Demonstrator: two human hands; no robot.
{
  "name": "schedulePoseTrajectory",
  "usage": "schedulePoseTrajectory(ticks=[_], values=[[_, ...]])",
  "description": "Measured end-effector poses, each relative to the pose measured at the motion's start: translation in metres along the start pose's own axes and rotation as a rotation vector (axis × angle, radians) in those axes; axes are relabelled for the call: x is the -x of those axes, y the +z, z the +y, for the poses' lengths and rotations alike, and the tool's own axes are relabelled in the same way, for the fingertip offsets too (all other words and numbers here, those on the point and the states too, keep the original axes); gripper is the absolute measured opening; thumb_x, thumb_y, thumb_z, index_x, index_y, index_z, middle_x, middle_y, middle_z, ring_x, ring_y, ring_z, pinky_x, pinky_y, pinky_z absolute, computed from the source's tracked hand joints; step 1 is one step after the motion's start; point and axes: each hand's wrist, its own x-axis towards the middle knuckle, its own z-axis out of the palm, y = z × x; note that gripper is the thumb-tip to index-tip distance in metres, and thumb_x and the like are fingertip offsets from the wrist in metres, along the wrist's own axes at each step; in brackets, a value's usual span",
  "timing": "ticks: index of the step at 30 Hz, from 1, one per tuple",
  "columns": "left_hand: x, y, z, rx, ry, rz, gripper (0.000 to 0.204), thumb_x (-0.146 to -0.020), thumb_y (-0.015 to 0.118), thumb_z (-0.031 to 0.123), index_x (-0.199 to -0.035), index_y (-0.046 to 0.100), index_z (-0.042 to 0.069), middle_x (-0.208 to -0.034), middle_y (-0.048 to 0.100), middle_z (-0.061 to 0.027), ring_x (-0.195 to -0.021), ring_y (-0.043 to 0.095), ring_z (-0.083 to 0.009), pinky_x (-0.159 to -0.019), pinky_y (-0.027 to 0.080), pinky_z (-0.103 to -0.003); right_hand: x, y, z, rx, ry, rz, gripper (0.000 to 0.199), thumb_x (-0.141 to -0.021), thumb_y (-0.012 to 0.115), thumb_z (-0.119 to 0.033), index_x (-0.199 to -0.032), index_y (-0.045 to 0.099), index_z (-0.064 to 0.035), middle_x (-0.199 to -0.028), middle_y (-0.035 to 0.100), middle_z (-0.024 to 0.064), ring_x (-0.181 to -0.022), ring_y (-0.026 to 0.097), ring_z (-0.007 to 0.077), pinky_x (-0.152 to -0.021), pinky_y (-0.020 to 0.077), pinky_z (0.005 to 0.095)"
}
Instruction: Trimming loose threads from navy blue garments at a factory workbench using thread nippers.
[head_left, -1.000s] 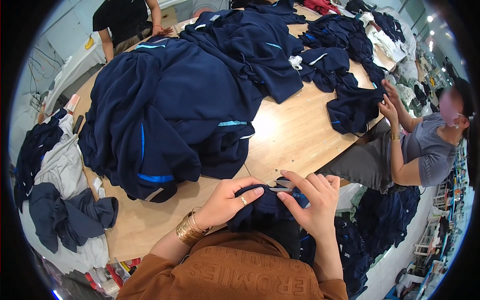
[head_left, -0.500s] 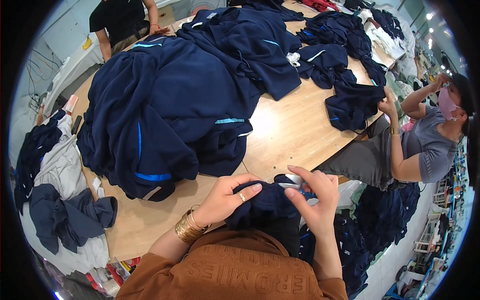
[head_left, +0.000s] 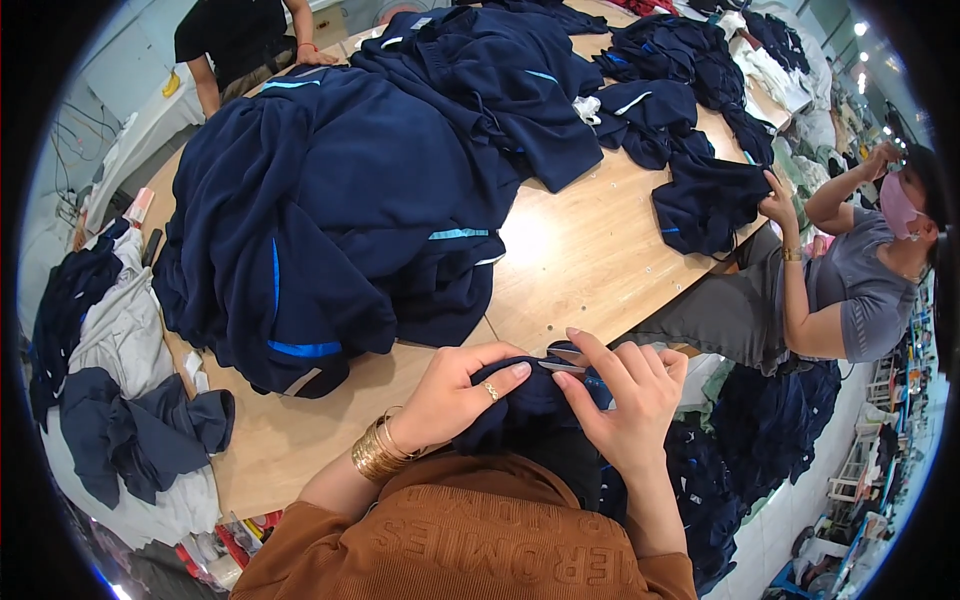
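Observation:
My left hand [head_left: 462, 392] is closed on a navy garment [head_left: 528, 412], its thumb on top of a gathered edge. That garment hangs over the table's near edge against my lap. In my right hand [head_left: 632, 398] is a pair of thread snips [head_left: 563, 362], silver at the blades with some blue showing by the palm. My thumb and forefinger lie along the two blades. Their tips meet the cloth's edge, close to my left fingertips; whether a thread lies between them is too small to tell.
A large heap of navy garments [head_left: 340, 190] with blue trim covers the left of the wooden table [head_left: 560, 265]. On the right a seated co-worker [head_left: 850, 270] holds a navy garment [head_left: 705, 205]. Another person [head_left: 240, 45] stands at the far left. Pale cloth [head_left: 125, 320] hangs at the left edge.
The snips have moved left onto the garment's edge, and their blades now show from the side. My left hand has barely shifted. The co-worker's hand on the right has moved slightly.

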Motion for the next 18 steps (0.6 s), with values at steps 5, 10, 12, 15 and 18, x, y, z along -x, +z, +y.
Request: schedulePoseTrajectory(ticks=[5, 10, 12, 15, 18], values=[[0.0, -0.002, 0.001, -0.035, -0.035, -0.029, 0.023, -0.088, 0.057, 0.019, -0.097, 0.062, -0.001, -0.075, 0.063, -0.0087, -0.067, 0.055, -0.0088, -0.064, 0.044, -0.023, -0.001, -0.002, 0.005, -0.145, 0.003, -0.066, 0.033, -0.072, 0.071, -0.029, -0.102, 0.066, -0.0165, -0.066, 0.05, -0.0048, -0.061, 0.046, 0.0114, -0.068, 0.0267, 0.03], [-0.002, -0.001, 0.0, -0.017, -0.005, -0.034, 0.022, -0.088, 0.057, 0.019, -0.095, 0.062, -0.001, -0.074, 0.063, -0.008, -0.067, 0.054, -0.0091, -0.063, 0.044, -0.024, 0.002, -0.001, 0.009, -0.251, 0.067, -0.105, 0.035, -0.071, 0.073, -0.027, -0.103, 0.065, -0.0159, -0.065, 0.05, -0.0049, -0.059, 0.046, 0.0119, -0.067, 0.0265, 0.0292], [-0.001, -0.001, -0.003, -0.001, -0.016, -0.031, 0.022, -0.088, 0.057, 0.019, -0.095, 0.062, -0.002, -0.074, 0.063, -0.0079, -0.067, 0.054, -0.0092, -0.063, 0.044, -0.024, 0.002, 0.0, 0.009, -0.213, 0.065, -0.083, 0.035, -0.071, 0.073, -0.027, -0.103, 0.065, -0.0159, -0.065, 0.05, -0.0047, -0.059, 0.046, 0.012, -0.066, 0.0265, 0.0292], [-0.001, 0.0, -0.004, 0.014, -0.013, -0.026, 0.023, -0.088, 0.057, 0.019, -0.095, 0.062, -0.002, -0.074, 0.062, -0.0078, -0.066, 0.054, -0.0094, -0.063, 0.044, -0.024, 0.004, 0.0, 0.01, -0.168, 0.066, -0.057, 0.036, -0.07, 0.073, -0.027, -0.103, 0.065, -0.0159, -0.065, 0.05, -0.0044, -0.059, 0.046, 0.012, -0.066, 0.0265, 0.0293], [-0.001, 0.002, -0.004, 0.016, 0.001, -0.022, 0.023, -0.088, 0.057, 0.02, -0.095, 0.062, -0.002, -0.074, 0.062, -0.008, -0.066, 0.054, -0.0096, -0.063, 0.044, -0.024, 0.006, 0.0, 0.01, -0.158, 0.059, -0.055, 0.036, -0.071, 0.072, -0.028, -0.103, 0.065, -0.0161, -0.066, 0.05, -0.0045, -0.059, 0.046, 0.012, -0.067, 0.0266, 0.0294]])
